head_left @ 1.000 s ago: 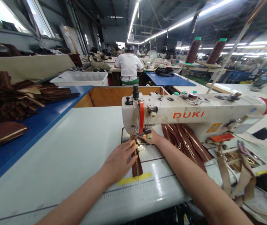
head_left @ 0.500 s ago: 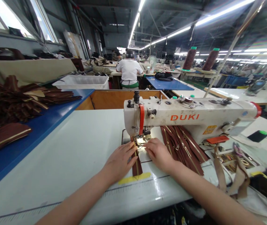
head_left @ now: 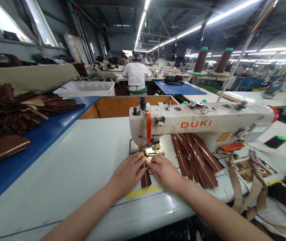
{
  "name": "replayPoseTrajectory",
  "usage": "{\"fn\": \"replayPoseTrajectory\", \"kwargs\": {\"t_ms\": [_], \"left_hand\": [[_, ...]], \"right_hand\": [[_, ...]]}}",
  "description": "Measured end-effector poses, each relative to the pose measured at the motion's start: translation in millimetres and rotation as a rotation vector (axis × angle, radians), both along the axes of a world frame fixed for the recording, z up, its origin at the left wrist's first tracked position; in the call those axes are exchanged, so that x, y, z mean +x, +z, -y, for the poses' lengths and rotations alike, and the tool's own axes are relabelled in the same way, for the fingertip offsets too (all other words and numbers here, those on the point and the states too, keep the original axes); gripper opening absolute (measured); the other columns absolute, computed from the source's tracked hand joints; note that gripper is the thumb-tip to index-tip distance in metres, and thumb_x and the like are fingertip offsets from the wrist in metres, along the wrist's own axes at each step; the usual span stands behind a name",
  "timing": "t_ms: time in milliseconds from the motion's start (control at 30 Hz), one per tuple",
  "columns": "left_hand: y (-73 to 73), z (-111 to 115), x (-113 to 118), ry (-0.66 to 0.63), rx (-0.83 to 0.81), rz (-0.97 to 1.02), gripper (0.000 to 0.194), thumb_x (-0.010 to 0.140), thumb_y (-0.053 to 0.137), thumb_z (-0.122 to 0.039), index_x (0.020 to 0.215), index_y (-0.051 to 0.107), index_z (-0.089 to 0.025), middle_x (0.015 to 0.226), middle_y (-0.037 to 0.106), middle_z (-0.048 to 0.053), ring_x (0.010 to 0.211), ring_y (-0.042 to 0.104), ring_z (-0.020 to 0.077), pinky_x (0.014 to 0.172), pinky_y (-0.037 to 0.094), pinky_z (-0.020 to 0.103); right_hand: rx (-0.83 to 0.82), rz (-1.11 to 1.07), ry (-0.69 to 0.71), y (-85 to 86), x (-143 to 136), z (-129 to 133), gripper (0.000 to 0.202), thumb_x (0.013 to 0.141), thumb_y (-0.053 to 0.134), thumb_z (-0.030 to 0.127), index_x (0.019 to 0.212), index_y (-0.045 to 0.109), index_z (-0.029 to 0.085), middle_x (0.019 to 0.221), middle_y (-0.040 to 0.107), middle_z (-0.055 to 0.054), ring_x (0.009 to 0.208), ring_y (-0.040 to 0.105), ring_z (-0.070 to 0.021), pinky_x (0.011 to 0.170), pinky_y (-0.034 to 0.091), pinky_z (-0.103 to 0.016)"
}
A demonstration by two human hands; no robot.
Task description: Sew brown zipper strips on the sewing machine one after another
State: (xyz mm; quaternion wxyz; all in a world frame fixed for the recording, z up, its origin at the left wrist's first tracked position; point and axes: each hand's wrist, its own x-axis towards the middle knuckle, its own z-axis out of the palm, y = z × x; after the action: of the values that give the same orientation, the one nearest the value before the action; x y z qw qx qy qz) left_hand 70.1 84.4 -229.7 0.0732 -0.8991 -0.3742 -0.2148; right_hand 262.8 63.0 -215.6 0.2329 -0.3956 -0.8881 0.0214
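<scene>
A white sewing machine marked DUKI stands on the pale table. Under its needle area lies a brown zipper strip with a gold-coloured line of teeth, its near end towards me. My left hand rests on the strip's left side, fingers fairly flat and slightly apart, fingertips close to the presser foot. On the other side my right hand has its fingers bent together at the strip's right edge, just in front of the metal guide. Whether its fingertips pinch the strip is hidden.
Several brown zipper strips lie under the machine arm. A parts tray sits at the right. More brown pieces are heaped on the blue table at left. A person in white sits ahead.
My right hand has moved left and a little nearer, from the metal guide to the strip's edge. My left hand stays on the strip. The whole view has shifted slightly.
</scene>
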Motion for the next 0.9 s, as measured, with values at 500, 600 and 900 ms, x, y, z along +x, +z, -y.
{"fn": "replayPoseTrajectory", "kwargs": {"t_ms": [500, 600, 900], "left_hand": [[3.0, 41.8, 3.2, 0.044, -0.055, -0.092, 0.044, 0.089, 0.049, -0.032, 0.125, 0.052, -0.008, 0.129, 0.059, 0.017, 0.119, 0.056, 0.0272, 0.096, 0.051, 0.045], [3.0, 62.1, 5.5, -0.015, 0.045, -0.110, 0.035, 0.091, 0.044, -0.025, 0.121, 0.056, -0.012, 0.126, 0.062, 0.014, 0.117, 0.058, 0.0254, 0.093, 0.054, 0.043], [10.2, 71.8, 5.3, -0.100, 0.151, -0.157, 0.033, 0.089, 0.036, -0.013, 0.112, 0.060, -0.011, 0.115, 0.067, 0.016, 0.106, 0.064, 0.0253, 0.087, 0.057, 0.040]], "right_hand": [[-0.080, -0.036, -0.040, 3.1, 3.0, 26.9, 0.015, 0.089, 0.057, 0.003, 0.097, 0.064, 0.015, 0.088, 0.056, -0.005, 0.087, 0.049, -0.0215, 0.080, 0.047, -0.032], [-0.102, -0.099, -0.067, -1.5, 4.4, 45.7, 0.017, 0.088, 0.058, 0.001, 0.095, 0.063, 0.016, 0.090, 0.056, -0.005, 0.088, 0.049, -0.0220, 0.079, 0.048, -0.033], [-0.157, -0.181, -0.079, -5.0, 3.8, 57.4, 0.015, 0.089, 0.057, 0.002, 0.092, 0.063, 0.015, 0.091, 0.055, -0.006, 0.089, 0.048, -0.0231, 0.078, 0.047, -0.035]]}}
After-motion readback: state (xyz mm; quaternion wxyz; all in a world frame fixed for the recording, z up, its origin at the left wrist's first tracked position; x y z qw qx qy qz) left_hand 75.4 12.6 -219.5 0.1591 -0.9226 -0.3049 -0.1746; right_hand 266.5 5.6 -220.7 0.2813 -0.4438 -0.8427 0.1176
